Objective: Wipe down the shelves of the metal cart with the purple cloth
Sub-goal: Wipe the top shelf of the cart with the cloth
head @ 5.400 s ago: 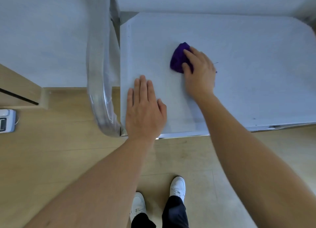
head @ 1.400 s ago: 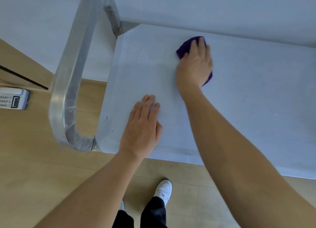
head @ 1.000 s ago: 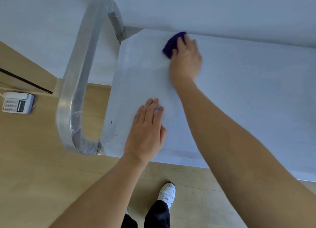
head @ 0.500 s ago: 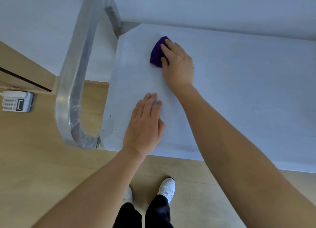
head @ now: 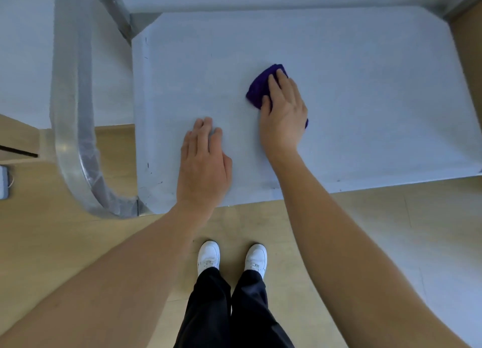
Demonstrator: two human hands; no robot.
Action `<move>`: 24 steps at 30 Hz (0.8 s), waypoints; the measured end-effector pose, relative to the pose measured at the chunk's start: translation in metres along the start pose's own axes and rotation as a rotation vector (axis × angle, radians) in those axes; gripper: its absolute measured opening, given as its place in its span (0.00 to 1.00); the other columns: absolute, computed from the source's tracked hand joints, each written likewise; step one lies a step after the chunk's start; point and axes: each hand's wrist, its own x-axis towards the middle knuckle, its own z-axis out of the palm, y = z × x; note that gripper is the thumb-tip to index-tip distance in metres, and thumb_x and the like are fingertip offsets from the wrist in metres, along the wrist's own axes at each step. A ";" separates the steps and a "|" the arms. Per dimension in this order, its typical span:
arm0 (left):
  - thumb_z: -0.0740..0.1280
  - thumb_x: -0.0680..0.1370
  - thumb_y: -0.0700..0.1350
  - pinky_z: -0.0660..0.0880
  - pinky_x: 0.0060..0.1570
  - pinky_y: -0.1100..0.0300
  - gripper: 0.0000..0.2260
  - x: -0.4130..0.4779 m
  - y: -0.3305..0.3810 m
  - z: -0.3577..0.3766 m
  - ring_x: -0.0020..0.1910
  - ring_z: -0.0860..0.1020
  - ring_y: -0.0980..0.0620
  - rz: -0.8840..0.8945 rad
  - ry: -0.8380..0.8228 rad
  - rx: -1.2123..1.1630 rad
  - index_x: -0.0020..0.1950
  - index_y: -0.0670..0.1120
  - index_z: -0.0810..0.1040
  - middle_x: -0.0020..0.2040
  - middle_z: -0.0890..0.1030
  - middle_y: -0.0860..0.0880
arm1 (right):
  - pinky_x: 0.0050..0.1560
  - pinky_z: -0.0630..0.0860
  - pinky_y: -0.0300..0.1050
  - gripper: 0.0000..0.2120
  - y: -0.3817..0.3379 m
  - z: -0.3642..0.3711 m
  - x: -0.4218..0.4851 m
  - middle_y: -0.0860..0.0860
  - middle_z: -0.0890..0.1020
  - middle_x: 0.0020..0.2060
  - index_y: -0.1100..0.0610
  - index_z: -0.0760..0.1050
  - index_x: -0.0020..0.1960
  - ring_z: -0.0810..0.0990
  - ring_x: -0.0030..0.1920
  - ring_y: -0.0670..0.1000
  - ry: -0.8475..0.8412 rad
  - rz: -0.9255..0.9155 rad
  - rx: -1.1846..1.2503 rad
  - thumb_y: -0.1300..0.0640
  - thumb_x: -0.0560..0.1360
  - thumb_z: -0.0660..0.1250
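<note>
The metal cart's top shelf (head: 352, 86) is a flat grey sheet seen from above. A bunched purple cloth (head: 258, 88) lies near its middle. My right hand (head: 283, 110) presses flat on the cloth, fingers straight, covering most of it; a bit of purple shows at the hand's right edge. My left hand (head: 203, 165) rests flat on the shelf near the front left corner, fingers straight and together, holding nothing. Lower shelves are hidden under the top one.
The cart's curved metal handle (head: 75, 113) loops out on the left. A white wall stands behind the cart. Wooden floor lies below, with my white shoes (head: 232, 256) close to the shelf's front edge. A small white device (head: 3, 182) sits on the floor at far left.
My right hand has slid the cloth from the shelf's back left area toward the middle and nearer to me. My left hand stays flat on the shelf. The view tilted more straight down.
</note>
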 end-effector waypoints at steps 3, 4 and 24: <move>0.52 0.78 0.40 0.62 0.72 0.43 0.20 0.000 -0.001 0.001 0.74 0.63 0.39 0.005 -0.003 -0.001 0.67 0.37 0.70 0.72 0.68 0.37 | 0.67 0.68 0.52 0.20 -0.016 0.003 -0.027 0.49 0.71 0.71 0.56 0.71 0.69 0.67 0.72 0.53 0.010 0.002 0.009 0.60 0.78 0.61; 0.51 0.78 0.41 0.62 0.72 0.43 0.20 0.000 -0.001 0.002 0.74 0.64 0.38 0.007 0.002 -0.010 0.67 0.37 0.70 0.72 0.68 0.37 | 0.67 0.68 0.52 0.19 -0.021 0.003 -0.036 0.50 0.71 0.71 0.56 0.72 0.69 0.67 0.72 0.53 0.008 0.004 0.014 0.60 0.78 0.61; 0.56 0.78 0.41 0.67 0.67 0.42 0.16 0.007 0.057 0.011 0.69 0.70 0.36 0.134 -0.015 -0.018 0.63 0.38 0.73 0.67 0.72 0.37 | 0.65 0.69 0.51 0.19 0.018 -0.035 -0.083 0.50 0.73 0.69 0.55 0.74 0.67 0.69 0.71 0.53 0.027 0.009 -0.014 0.59 0.77 0.63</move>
